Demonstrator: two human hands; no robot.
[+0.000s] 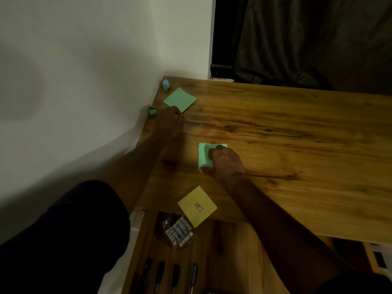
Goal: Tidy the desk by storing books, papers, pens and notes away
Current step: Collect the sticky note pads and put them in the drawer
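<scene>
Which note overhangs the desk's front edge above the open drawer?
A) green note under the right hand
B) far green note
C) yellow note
C: the yellow note juts past the front edge of the desk, over the drawer.

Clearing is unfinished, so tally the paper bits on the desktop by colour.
Green: 3 (far green note, near green note under the right hand, green crumpled ball)
Yellow: 1 (yellow note)
Blue: 1 (blue crumpled ball)
Total: 5

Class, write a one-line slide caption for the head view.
Right hand grips near green note, left hand at far green note, on a wooden desk.
</scene>
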